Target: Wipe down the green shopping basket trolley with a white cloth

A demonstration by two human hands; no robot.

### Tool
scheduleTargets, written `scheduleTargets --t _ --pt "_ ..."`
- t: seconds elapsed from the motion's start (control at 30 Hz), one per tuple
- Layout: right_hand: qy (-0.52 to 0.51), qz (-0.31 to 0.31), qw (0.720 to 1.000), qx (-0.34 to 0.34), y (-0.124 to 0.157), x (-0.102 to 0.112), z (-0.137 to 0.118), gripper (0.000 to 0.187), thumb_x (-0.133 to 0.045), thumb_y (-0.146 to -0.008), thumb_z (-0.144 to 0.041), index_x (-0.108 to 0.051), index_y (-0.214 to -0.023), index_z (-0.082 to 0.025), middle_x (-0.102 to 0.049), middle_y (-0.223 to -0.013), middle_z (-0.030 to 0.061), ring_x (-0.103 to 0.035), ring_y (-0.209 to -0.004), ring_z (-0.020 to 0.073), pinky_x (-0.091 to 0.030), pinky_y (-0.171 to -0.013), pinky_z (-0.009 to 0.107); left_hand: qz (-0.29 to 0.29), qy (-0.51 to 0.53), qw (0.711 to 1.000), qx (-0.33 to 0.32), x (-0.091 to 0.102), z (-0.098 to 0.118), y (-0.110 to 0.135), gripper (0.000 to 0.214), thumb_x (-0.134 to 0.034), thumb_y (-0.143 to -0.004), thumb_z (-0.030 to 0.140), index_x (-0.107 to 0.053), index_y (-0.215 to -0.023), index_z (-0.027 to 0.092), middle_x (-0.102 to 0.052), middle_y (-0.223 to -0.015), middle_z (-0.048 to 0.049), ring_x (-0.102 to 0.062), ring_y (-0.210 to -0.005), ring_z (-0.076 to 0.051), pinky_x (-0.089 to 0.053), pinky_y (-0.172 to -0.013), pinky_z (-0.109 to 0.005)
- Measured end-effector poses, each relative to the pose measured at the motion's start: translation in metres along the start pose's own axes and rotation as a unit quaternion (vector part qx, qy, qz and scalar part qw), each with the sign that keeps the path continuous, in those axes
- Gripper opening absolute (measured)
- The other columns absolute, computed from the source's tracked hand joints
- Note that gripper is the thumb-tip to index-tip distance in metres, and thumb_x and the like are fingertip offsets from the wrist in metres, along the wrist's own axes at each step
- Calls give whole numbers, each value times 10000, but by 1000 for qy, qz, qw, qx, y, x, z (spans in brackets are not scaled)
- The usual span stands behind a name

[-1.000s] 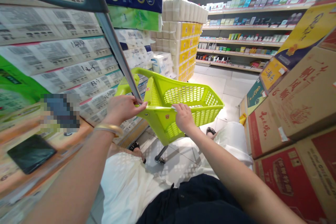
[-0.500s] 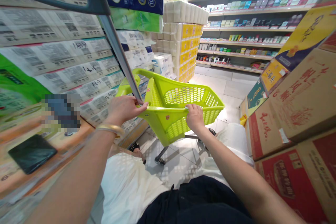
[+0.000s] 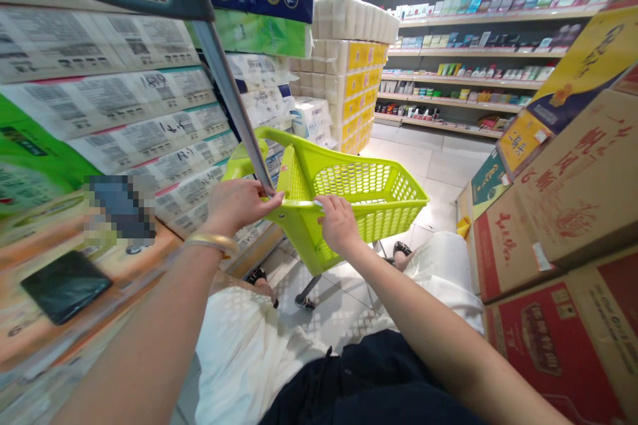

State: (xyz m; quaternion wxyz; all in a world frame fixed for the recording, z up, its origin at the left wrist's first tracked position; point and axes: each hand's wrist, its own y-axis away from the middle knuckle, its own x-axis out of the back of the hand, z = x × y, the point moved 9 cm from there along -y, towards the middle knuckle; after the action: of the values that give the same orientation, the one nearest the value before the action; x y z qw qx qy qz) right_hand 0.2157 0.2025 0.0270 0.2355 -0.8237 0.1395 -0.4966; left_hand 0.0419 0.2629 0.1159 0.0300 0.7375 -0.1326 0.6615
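Observation:
A lime-green plastic shopping cart with a perforated basket stands in front of me, turned sideways. My left hand is closed on the cart's near corner, beside the grey metal pole of its handle. On the near rim lies my right hand, fingers curled over the edge. A small white tissue-like piece pokes out from under its fingertips; most of it is hidden. The basket floor that shows through holds nothing I can make out.
Stacked paper packs rise at the left, where a black phone lies on an orange pack. Cardboard cartons are piled at the right. Shelves of small boxes and bottles line the back. My legs straddle the tiled floor.
My right hand has slid left along the cart's near rim, toward my left hand, with the white piece under its fingers. My left hand keeps its hold.

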Motion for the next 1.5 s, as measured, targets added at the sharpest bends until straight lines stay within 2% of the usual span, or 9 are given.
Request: scheduleTargets --t 0.17,0.3,0.4,0.73,0.87,1.1,1.23,1.37,1.5 --pt "69 27 996 -40 19 16 71 476 -421 -819 -2 -628 -1213 -172 -626 -1174 124 -503 -1113 250 -366 -1018 362 -3 4 1000 -6 0 2 0 649 -358 -802 745 -797 -955 292 -776 -918 -89 -693 -909 -295 -408 -654 -315" --pt "76 55 993 -75 24 24 93 446 -427 -803 -7 -642 -1157 -174 -632 -1113 122 -506 -1068 258 -368 -997 378 -3 1 1000 -8 1 3 0 667 -350 -799 752 -799 -950 283 -776 -905 -93 -694 -896 -305 -410 -651 -317" --pt "49 61 992 -96 20 18 79 440 -426 -800 -7 -641 -1150 -161 -631 -1103 126 -500 -1059 259 -364 -1003 384 -3 5 1000 -8 1 3 0 696 -337 -791 765 -803 -941 271 -774 -899 -104 -695 -885 -316 -415 -653 -326" --pt "-40 13 999 2 -11 -4 -34 471 -430 -846 -30 -597 -1254 -193 -618 -1187 107 -506 -1090 241 -375 -1013 365 -3 7 1000 -13 3 5 2 686 -331 -805 746 -799 -933 261 -773 -904 -113 -692 -902 -316 -424 -675 -339" --pt "-14 0 1000 17 -5 0 -12 492 -428 -844 -30 -591 -1279 -190 -621 -1203 106 -509 -1109 239 -382 -1010 353 -1 2 1000 -10 2 3 0 690 -327 -802 755 -799 -943 272 -772 -905 -106 -692 -897 -315 -420 -670 -338" --pt "80 34 996 -29 22 18 89 482 -407 -814 0 -630 -1206 -169 -635 -1149 125 -508 -1091 254 -377 -1013 384 2 8 1000 -6 0 0 -1 717 -328 -778 794 -801 -937 279 -777 -892 -97 -693 -886 -303 -406 -644 -319" --pt "113 50 991 -48 31 29 121 459 -414 -808 -5 -641 -1170 -172 -639 -1112 117 -509 -1071 252 -372 -1011 377 2 9 1000 -8 0 0 -1 725 -317 -779 795 -804 -945 284 -778 -892 -96 -693 -877 -305 -404 -640 -321" --pt "107 63 989 -83 28 28 114 431 -424 -814 -13 -646 -1153 -158 -639 -1093 129 -507 -1044 262 -375 -995 387 1 3 1000 -10 0 1 -2 730 -312 -777 796 -805 -940 282 -776 -876 -102 -695 -863 -312 -391 -615 -324" --pt "62 44 996 -56 15 8 65 453 -414 -817 -7 -633 -1182 -163 -633 -1131 133 -503 -1065 261 -365 -1004 392 -1 -8 1000 -11 0 1 -1 730 -303 -787 781 -805 -934 272 -777 -875 -107 -695 -888 -314 -397 -626 -323"
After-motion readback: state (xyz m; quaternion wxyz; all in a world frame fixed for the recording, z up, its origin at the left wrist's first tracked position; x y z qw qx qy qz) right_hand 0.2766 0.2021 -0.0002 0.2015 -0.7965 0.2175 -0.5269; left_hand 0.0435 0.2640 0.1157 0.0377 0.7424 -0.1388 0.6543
